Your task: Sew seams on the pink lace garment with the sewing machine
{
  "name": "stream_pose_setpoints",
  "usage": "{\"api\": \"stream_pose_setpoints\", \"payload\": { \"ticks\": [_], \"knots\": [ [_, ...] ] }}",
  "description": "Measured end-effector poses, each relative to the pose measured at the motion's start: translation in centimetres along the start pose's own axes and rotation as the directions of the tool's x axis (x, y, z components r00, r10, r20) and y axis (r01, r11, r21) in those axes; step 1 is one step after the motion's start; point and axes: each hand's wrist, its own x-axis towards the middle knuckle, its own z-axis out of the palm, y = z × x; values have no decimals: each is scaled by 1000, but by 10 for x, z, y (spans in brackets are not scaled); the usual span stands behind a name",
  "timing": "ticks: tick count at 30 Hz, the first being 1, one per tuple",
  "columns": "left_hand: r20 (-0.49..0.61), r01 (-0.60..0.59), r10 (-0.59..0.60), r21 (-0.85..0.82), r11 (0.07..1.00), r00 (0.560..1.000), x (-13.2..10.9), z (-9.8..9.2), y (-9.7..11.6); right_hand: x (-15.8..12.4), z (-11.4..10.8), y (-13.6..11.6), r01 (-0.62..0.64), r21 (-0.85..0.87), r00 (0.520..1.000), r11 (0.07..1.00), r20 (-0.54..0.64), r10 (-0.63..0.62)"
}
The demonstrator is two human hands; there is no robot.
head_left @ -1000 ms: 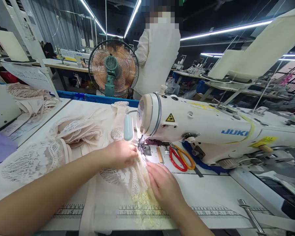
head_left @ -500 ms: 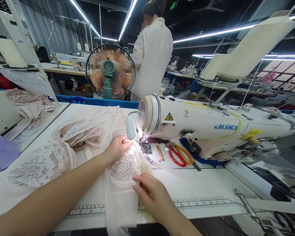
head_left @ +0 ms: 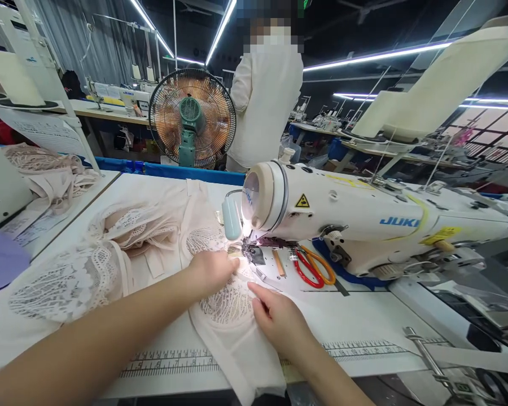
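Observation:
A pale pink lace garment (head_left: 231, 316) lies on the white sewing table (head_left: 355, 321), running up to the needle area (head_left: 250, 252) of a white JUKI sewing machine (head_left: 364, 223). My left hand (head_left: 214, 269) rests on the lace just left of the presser foot, fingers curled down onto the fabric. My right hand (head_left: 279, 321) lies on the garment's right edge a little nearer to me, fingers bent and pinching the fabric.
Red and orange scissors (head_left: 313, 268) lie under the machine arm. More lace pieces (head_left: 110, 242) are piled at left. A fan (head_left: 192, 118) and a person in white (head_left: 266, 96) stand behind the table. A printed ruler (head_left: 169, 361) runs along the front edge.
The garment has been turned and drawn toward the needle. My left hand moved slightly right and down onto the lace; my right hand moved up toward the presser foot.

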Motion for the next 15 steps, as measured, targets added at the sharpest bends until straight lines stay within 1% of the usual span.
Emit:
{"api": "stream_pose_setpoints", "payload": {
  "ticks": [7,11,15],
  "knots": [
    [115,39,-42,29,999,992,12,-8,8,10,-5,3,7,-53,1000,999,13,-6],
    [136,60,-62,22,998,989,15,-9,12,14,-7,5,24,-77,1000,997,13,-23],
    [148,64,-65,14,998,987,18,-10,15,16,-9,5,6,-69,1000,998,15,-5]
  ]
}}
